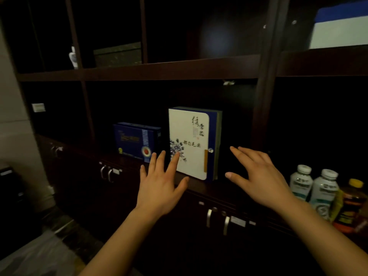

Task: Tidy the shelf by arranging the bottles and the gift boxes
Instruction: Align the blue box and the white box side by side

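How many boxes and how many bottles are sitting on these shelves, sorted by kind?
Boxes: 4 (white floral box, blue box, dark box, blue-and-white box)
White plastic bottles: 2 (left white bottle, right white bottle)
Amber bottle: 1
Porcelain bottle: 1
Total: 8

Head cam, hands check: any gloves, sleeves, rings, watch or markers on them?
Nothing worn shows. The left hand and right hand are bare, with no gloves, rings, watch or markers. The forearms are uncovered down to the frame edge, with no sleeve in view. The light is dim, so small marks could be missed.
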